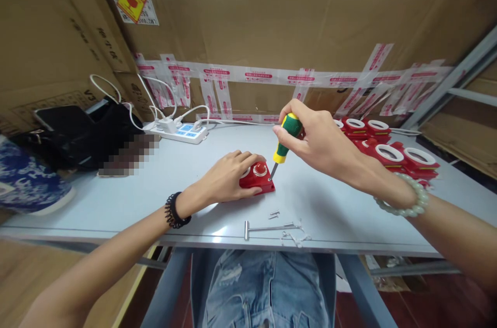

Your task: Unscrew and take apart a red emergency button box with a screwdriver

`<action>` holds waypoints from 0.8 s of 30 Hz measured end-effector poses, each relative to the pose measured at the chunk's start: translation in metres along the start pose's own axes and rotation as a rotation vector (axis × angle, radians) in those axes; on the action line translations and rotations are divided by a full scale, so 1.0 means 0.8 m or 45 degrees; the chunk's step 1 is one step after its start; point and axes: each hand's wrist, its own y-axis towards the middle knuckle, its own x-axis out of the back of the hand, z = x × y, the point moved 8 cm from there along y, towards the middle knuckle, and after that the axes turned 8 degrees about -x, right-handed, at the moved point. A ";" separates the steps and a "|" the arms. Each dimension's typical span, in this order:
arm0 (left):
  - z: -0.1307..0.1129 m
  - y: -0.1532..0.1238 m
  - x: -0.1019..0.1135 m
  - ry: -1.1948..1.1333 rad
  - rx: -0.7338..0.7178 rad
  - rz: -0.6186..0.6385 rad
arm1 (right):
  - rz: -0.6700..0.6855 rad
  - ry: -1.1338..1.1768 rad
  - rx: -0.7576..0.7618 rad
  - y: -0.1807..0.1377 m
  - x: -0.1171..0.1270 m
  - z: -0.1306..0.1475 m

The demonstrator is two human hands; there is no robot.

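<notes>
On the pale worktop (229,139), the left hand (229,175) clamps a red unit (263,183) by its left end, seemingly to steady it under the screwdriver (285,139) gripped in the separate right hand (316,136), with loose screws (275,213) nearer the person than either.

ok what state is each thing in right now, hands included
left hand: gripping the red housing
right hand: closed around the screwdriver
red housing: on the table, held steady
screwdriver: tilted, tip at the housing's corner
loose screws: lying down
T-shaped metal tool: lying flat
power strip: plugs in some sockets
cardboard: taped along its lower part
</notes>
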 end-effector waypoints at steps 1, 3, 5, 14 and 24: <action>-0.001 0.000 0.000 -0.002 -0.007 0.003 | -0.003 -0.004 -0.006 0.000 0.000 -0.001; -0.003 0.001 -0.001 -0.006 -0.017 0.012 | -0.009 -0.015 -0.022 -0.001 0.001 -0.002; -0.005 0.001 -0.002 -0.012 -0.024 0.019 | -0.021 -0.036 -0.046 -0.002 0.002 -0.005; -0.011 0.002 -0.004 -0.039 -0.041 0.022 | -0.096 -0.122 -0.117 0.004 0.005 -0.019; -0.022 0.011 0.042 -0.108 -0.070 -0.190 | -0.096 -0.136 -0.123 -0.009 0.018 -0.004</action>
